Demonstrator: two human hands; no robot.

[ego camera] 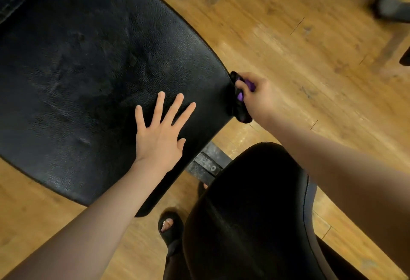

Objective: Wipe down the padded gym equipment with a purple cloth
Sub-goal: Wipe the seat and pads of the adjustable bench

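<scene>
Right hand (255,93) grips the bunched purple cloth (240,96), pressed vs the right side edge of the big black pad (99,69). Left hand (160,131) lies flat on the pad, fingers spread, holding nothing. Best run the cloth along the seam w/ firm pressure (edge looks easy to slip off), left hand bracing.

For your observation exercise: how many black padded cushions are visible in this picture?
2: the large pad under the flat left hand, and a smaller pad nearer the camera. Others may lie out of view.

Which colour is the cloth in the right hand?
Purple cloth, mostly shadowed dark, gripped by the right hand; head view.
</scene>
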